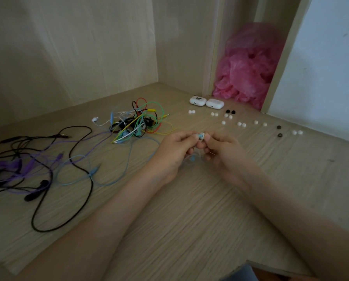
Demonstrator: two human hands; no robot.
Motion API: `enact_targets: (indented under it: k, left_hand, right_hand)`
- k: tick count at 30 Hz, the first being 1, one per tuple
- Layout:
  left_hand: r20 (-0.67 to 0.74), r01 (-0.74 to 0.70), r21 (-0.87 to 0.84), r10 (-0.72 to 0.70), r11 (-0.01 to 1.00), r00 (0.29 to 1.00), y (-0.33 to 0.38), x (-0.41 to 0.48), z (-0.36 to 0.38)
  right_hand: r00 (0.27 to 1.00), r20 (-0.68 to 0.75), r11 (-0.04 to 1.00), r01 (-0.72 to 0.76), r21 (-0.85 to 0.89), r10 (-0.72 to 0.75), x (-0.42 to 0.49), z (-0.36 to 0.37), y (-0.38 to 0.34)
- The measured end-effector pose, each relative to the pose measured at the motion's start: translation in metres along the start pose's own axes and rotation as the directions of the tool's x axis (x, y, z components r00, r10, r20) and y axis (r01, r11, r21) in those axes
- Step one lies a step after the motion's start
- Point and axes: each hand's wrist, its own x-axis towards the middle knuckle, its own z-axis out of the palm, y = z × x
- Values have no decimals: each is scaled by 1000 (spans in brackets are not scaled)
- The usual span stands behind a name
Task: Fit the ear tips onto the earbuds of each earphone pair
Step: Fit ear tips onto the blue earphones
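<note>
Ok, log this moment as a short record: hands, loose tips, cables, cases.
left hand: pinches light blue earbud
right hand: pinches the same earbud, from the other side
white ear tips: loose on table, beyond and right of hands
black ear tips: few, among the white ones
coloured cables: tangled pile, behind left hand
charging cases: two, white, beside pink bag

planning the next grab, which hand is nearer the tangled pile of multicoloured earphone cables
Left. The left hand sits just right of the tangled pile of multicoloured earphone cables; the right hand is farther right, beyond it.
</note>
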Motion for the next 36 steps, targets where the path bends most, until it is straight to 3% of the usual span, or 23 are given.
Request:
enact_targets:
  k: [6,12,16,24,28,32,36]
  left_hand:
    - [-16,-19,80,20,997,1000,-1,-1,-1]
    - [-16,-56,200,61,978,998,-2,-1,0]
    - [-47,-90,271,107,958,993,-6,0,0]
    - [-31,-232,524,290,820,956,-8,-2,-1]
    - [-64,-212,429,264,878,962,-8,-1,0]
    - [-75,-173,281,201,944,977,-7,-3,2]
    - [-46,-150,152,158,977,986,0,-6,4]
  right_hand:
    - [999,-25,996,29,-83,-31,-1,1,2]
    - [975,-131,943,135,-305,-182,-2,7,6]
    - [950,-168,913,191,-361,-265,-2,10,8]
    - [888,-141,773,292,-564,-438,-6,16,9]
    - [878,-165,786,300,-541,-449,-4,19,8]
    - [906,-176,882,303,-362,-384,-4,17,6]
    - [918,-144,912,329,-245,-370,-5,15,4]
